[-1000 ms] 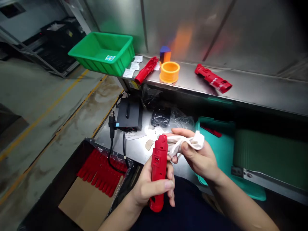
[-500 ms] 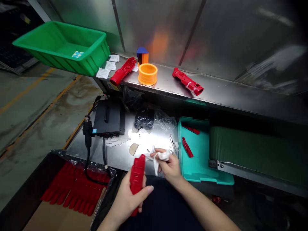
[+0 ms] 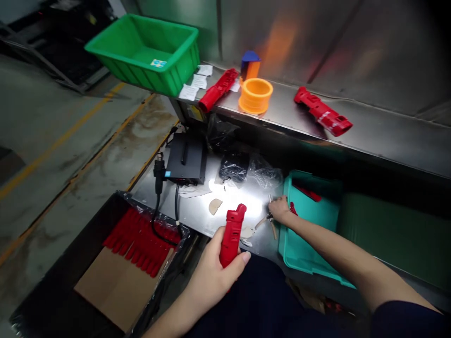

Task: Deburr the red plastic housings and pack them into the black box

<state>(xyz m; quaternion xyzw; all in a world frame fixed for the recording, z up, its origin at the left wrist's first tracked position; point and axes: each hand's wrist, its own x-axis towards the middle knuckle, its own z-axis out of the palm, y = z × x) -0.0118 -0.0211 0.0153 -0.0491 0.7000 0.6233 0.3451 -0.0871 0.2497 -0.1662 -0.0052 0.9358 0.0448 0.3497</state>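
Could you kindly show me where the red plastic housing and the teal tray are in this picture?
red plastic housing (image 3: 231, 237): head view, on its middle.
teal tray (image 3: 299, 263): head view, on its near wall.

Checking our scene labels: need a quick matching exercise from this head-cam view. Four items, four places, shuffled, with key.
Items:
1. Red plastic housing
2. Orange plastic ring
3. Green plastic crate
4. Teal plastic tray

Places:
A. Left end of the upper steel shelf
B. Gripped in the left hand
C. Lower level, beside the right hand
D. Upper shelf, in front of a blue-and-orange block

Pairs: 1-B, 2-D, 3-A, 4-C
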